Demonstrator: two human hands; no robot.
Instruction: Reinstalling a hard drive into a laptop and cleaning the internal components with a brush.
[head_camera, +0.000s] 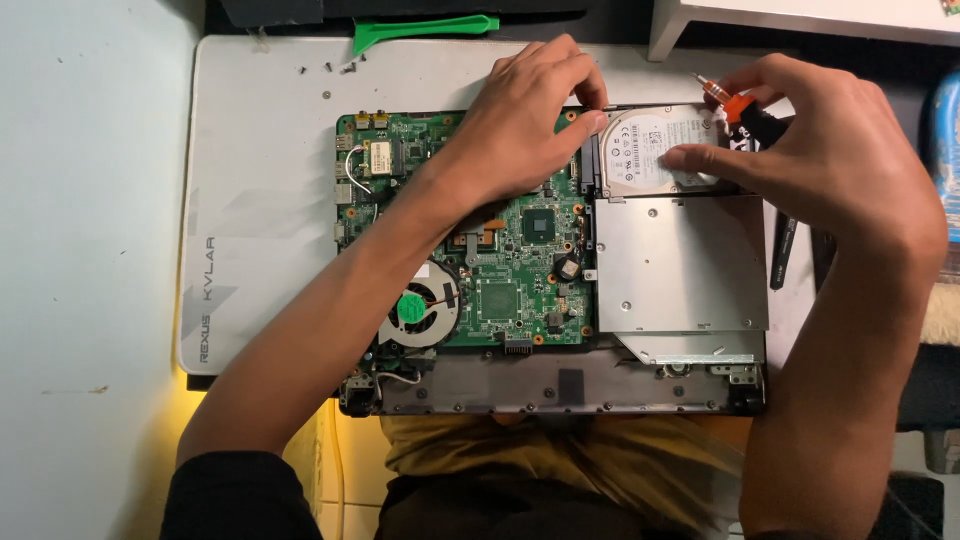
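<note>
An opened laptop base lies on a white mat (250, 150), with its green motherboard (510, 270) and round cooling fan (420, 305) exposed. My left hand (525, 125) rests on the upper part of the board, fingertips touching the left edge of the silver hard drive (645, 150). My right hand (820, 150) grips a small screwdriver with an orange collar (735, 105), its tip pointing up and left above the drive's top right corner, and one finger presses on the drive's label. Below the drive sits the flat metal optical drive (680, 265).
Several tiny loose screws (335, 68) lie at the mat's top edge beside a green plastic pry tool (420, 30). A black pen-like tool (782, 250) lies right of the laptop. A white shelf edge (800, 18) stands at the top right.
</note>
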